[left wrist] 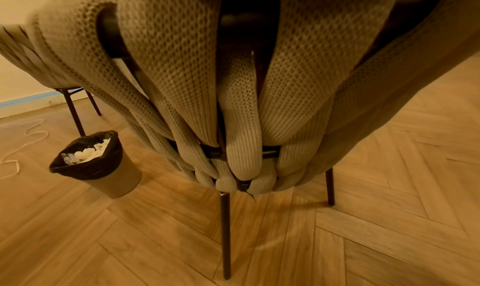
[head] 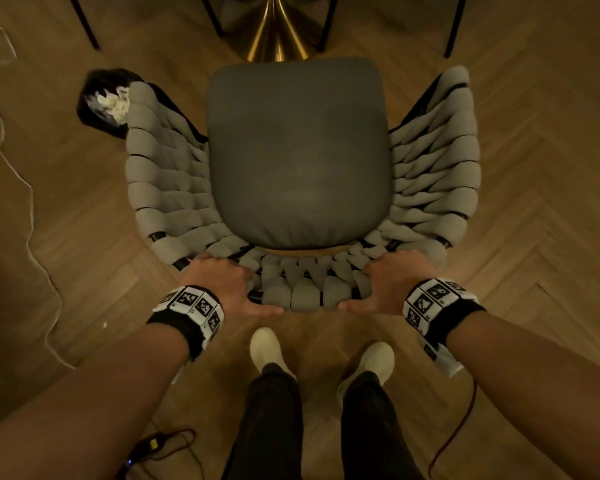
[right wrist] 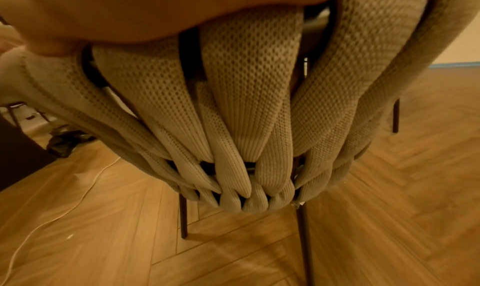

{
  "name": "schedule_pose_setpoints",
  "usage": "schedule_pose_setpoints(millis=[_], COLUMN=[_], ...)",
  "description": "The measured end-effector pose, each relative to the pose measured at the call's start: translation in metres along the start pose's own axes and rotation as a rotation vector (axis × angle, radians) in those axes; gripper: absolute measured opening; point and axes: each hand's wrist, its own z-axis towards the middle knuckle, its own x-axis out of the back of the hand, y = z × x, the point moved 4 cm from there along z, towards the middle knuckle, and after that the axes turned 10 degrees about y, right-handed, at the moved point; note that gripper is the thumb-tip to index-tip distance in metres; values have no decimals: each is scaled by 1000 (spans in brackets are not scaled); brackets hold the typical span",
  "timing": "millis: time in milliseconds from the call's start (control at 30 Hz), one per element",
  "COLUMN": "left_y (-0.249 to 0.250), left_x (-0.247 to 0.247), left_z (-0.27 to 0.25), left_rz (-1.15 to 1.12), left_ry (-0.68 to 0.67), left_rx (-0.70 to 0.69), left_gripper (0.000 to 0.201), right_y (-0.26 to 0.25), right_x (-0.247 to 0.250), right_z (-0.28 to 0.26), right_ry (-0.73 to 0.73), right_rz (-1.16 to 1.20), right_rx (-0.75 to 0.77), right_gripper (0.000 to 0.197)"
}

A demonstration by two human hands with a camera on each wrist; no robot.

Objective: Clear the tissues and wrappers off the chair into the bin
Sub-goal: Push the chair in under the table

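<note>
A: Hands?
B: Left hand (head: 222, 282) and right hand (head: 392, 282), lower centre of the head view, both curled over the top rail of the chair (head: 298, 161), fingers wrapped into the woven back, thumbs stretched along its outer side

A: Tissues?
B: White tissues (left wrist: 91, 149) lie in the bin (left wrist: 103, 173), upper left of the head view, just beside the chair's arm; wrappers cannot be told apart
</note>
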Motion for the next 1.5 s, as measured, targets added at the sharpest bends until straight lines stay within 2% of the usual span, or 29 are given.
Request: schedule_pose_setpoints(millis=[466, 633, 866, 1000, 1066, 1200, 1300, 1499], left_y=[-128, -177, -239, -271, -283, -299, -313, -317], left_x=[63, 102, 136, 151, 159, 181, 196, 196], left_z=[92, 141, 203, 227, 240, 259, 273, 280], left_rz=[15, 36, 9, 24, 26, 30, 30, 45], left_ry=[-24, 17, -3, -45, -58, -33, 3, 8], left_rx=[-75, -65, -50, -51, -63, -67, -72, -78], left_gripper=[113, 109, 107, 108, 110, 110, 106, 98], right_y=[-4, 8, 21, 22, 24, 34, 35, 38], right_x=[96, 148, 206, 231, 240, 256, 271, 270], right_z=[127, 184, 255, 283, 297, 323, 340, 344], right_ry=[83, 97, 119, 104, 110, 138, 148, 145], right_rz=[25, 19, 47, 77, 79, 42, 29, 12], right_rx=[-34, -18, -6, -10, -6, -51, -60, -83], right_gripper=[105, 101, 106, 94, 91, 107, 103, 107])
